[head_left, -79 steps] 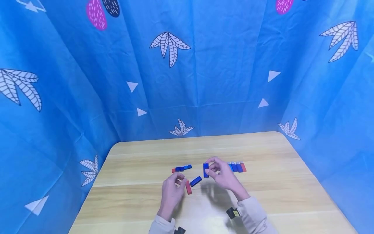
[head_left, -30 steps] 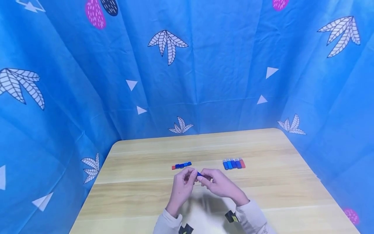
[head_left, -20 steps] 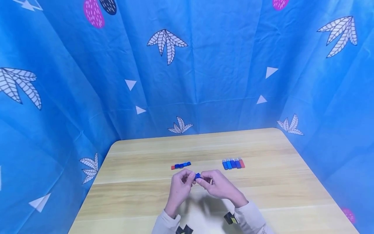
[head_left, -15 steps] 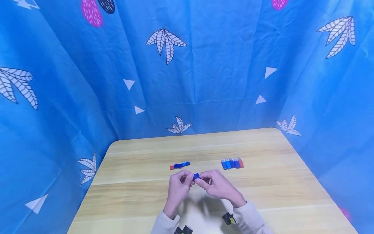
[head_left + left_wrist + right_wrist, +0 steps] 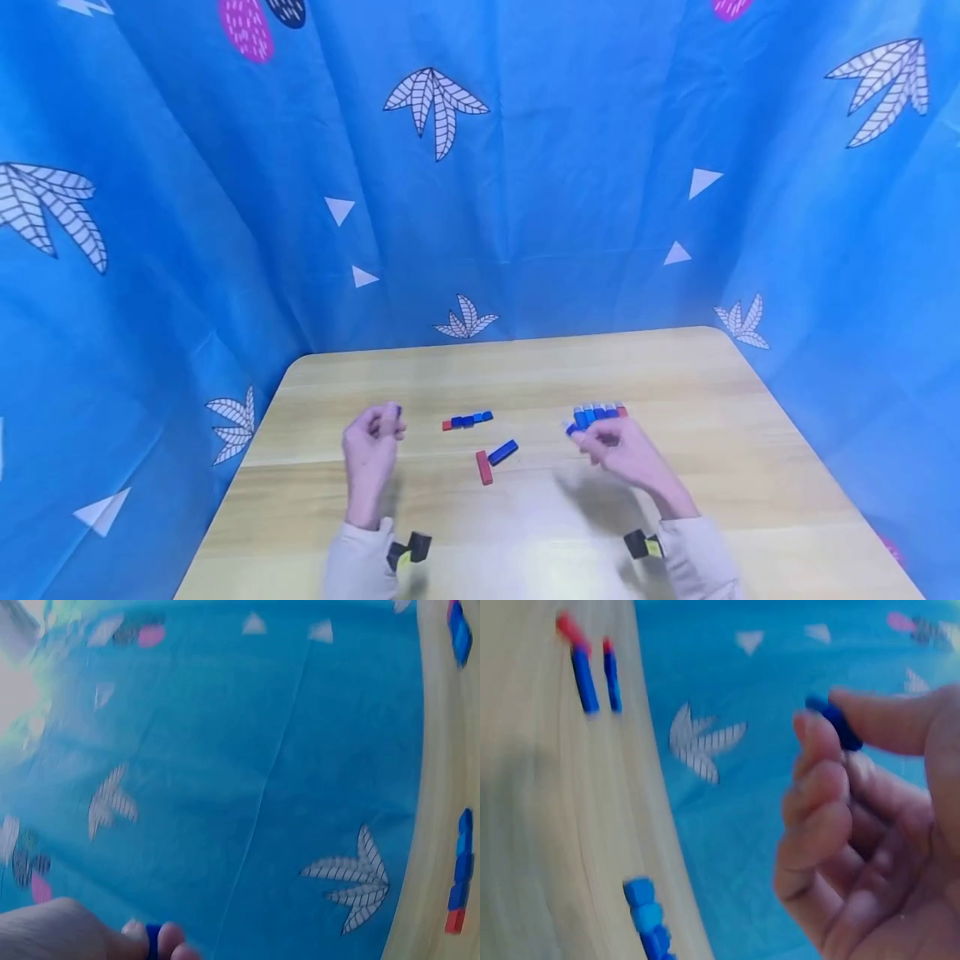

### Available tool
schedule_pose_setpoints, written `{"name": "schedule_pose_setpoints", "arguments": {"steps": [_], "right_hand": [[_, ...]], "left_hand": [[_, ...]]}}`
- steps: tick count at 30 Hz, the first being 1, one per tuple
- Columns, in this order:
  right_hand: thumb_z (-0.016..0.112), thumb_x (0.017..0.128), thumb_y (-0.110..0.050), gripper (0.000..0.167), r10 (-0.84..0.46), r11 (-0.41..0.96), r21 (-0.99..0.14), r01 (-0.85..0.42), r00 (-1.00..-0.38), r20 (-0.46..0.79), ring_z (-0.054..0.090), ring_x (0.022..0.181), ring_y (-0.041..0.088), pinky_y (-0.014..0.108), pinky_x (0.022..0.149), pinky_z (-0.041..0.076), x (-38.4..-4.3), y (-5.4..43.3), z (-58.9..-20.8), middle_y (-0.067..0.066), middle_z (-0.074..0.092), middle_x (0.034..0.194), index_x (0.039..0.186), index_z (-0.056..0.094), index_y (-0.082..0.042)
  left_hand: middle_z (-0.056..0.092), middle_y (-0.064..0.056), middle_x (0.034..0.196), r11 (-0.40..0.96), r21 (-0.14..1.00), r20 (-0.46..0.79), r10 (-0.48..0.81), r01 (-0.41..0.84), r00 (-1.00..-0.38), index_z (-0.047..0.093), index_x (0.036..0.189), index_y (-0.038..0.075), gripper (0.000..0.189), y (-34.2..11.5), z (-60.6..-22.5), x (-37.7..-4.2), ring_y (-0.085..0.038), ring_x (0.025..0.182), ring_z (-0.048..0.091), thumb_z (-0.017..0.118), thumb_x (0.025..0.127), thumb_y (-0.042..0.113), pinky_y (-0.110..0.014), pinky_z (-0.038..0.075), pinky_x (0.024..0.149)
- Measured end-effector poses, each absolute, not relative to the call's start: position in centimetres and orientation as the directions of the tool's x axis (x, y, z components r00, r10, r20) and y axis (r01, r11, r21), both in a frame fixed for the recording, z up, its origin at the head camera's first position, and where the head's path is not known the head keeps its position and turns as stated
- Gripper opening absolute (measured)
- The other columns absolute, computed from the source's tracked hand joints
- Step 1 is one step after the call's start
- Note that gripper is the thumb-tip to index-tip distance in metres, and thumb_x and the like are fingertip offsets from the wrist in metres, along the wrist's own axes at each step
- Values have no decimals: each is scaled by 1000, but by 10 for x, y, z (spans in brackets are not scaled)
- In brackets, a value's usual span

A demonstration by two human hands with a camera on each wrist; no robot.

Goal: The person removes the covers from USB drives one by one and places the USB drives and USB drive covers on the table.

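My left hand (image 5: pixel 370 446) is raised over the left part of the table and pinches a small blue USB stick cap (image 5: pixel 153 941) between thumb and fingers. On the right, my right hand (image 5: pixel 626 450) pinches a blue USB stick (image 5: pixel 836 724), its pale connector end pointing away to the left in the head view. That hand is just in front of a row of uncapped USB sticks (image 5: pixel 589 415), blue and red, and partly covers them. A closed red stick (image 5: pixel 484 467) and a closed blue stick (image 5: pixel 503 452) lie between the hands.
A row of small caps (image 5: pixel 468 422), one red and several blue, lies on the wooden table (image 5: pixel 337 500) left of centre. Blue patterned cloth (image 5: pixel 525 208) hangs behind the table and along both sides. Each wrist carries a black camera (image 5: pixel 636 543).
The hands were together at the middle on a blue USB stick and have parted, cap to the left, stick to the right. The closed red and blue sticks have come into sight between them.
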State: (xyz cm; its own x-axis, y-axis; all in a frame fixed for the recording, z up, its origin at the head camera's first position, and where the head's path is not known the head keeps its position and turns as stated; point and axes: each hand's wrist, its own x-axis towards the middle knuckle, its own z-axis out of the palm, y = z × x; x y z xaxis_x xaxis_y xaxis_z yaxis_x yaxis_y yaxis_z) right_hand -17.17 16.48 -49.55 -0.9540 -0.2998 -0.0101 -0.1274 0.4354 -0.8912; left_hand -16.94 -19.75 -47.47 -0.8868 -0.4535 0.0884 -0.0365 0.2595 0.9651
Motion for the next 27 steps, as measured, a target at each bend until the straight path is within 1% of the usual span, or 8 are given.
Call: {"name": "schedule_pose_setpoints", "arguments": {"steps": [2,4,8,12,16,20,24,27], "right_hand": [[69,96,-39,34,-143,431,-902,-18,-988,-49,57,62,13,24,52,47,-183,172,-497,4,65,72,85,72,-6],[72,93,-44,41,-39,409,-910,61,-996,-84,55,59,12,24,50,45,-193,174,-499,2,66,69,90,74,-4],[74,91,-43,44,76,378,-914,148,-989,-129,58,61,13,23,49,43,-209,171,-507,7,73,75,101,75,0],[70,96,-29,32,130,384,-909,165,-984,-123,64,66,13,24,55,47,-221,167,-512,18,78,93,105,73,2],[64,99,-18,26,117,367,-909,198,-979,-166,67,70,15,27,59,51,-227,160,-518,22,77,101,109,70,5],[65,98,-17,25,130,368,-896,250,-968,-216,68,73,19,26,56,49,-232,152,-529,23,76,100,108,71,5],[69,95,-18,21,163,406,-873,271,-961,-222,59,60,14,21,46,40,-235,145,-542,20,76,94,98,76,2],[71,93,-18,20,167,445,-854,270,-962,-217,51,54,11,21,44,37,-238,142,-550,18,75,96,91,76,0]], "left_hand": [[76,-14,91,256,966,64,-372,-37,-926,71,108,0,28,-190,-472,-174,-12,74,70,62,102,27,-20,58,68],[76,-14,93,263,963,27,-314,-60,-949,71,109,2,29,-180,-474,-175,-12,74,70,62,102,28,-22,58,68],[76,-19,90,261,962,-1,-279,-77,-960,72,108,0,24,-166,-481,-176,-16,72,69,64,101,22,-24,58,64],[75,-21,89,251,966,9,-252,-57,-968,73,112,-3,25,-160,-486,-178,-14,69,67,64,100,17,-23,58,63],[74,-18,88,271,960,8,-255,-64,-967,72,117,-3,27,-157,-492,-176,-11,68,66,64,100,17,-22,58,64],[73,-15,87,309,949,14,-251,-66,-968,71,121,-1,27,-153,-496,-174,-14,70,65,62,101,15,-22,56,63],[71,-13,85,323,944,13,-227,-62,-974,70,122,0,26,-149,-500,-174,-20,72,65,60,101,13,-21,52,59],[70,-15,86,328,943,16,-207,-54,-978,70,121,0,26,-147,-503,-173,-21,72,65,60,101,12,-20,50,58]]}}
